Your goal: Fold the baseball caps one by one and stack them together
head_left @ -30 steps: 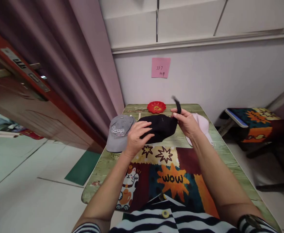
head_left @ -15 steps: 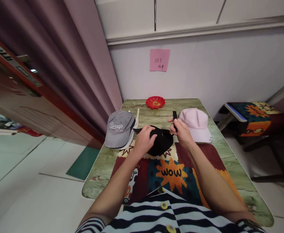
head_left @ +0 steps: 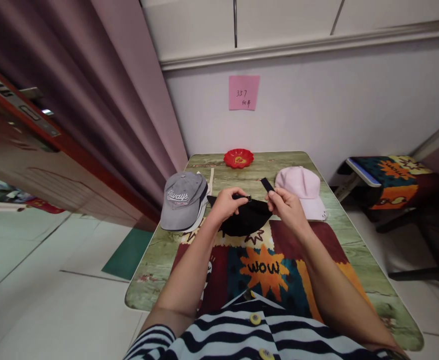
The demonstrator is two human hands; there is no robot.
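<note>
A black cap (head_left: 246, 220) is held over the patterned mat, its back strap undone. My left hand (head_left: 231, 204) pinches the buckle end (head_left: 248, 198) of the strap at the cap's left side. Between the thumb and fingers of my right hand (head_left: 284, 204) is the loose black strap (head_left: 267, 185), its free end pointing up and to the left. Buckle and strap end are apart. Left of my hands lies a grey cap (head_left: 183, 202) with white lettering, over a paler cap mostly hidden. A pale pink cap (head_left: 300, 187) sits just behind my right hand.
A red scalloped dish (head_left: 239, 158) stands at the table's far edge. The patterned mat (head_left: 264, 270) covers the near middle of the wood-look table (head_left: 147, 270). A curtain (head_left: 155, 100) and door edge are on the left; a stool (head_left: 399, 180) stands right.
My left hand has moved slightly right and up, closing on the buckle end. My right hand has tilted the strap end leftward, and the cap has turned a little.
</note>
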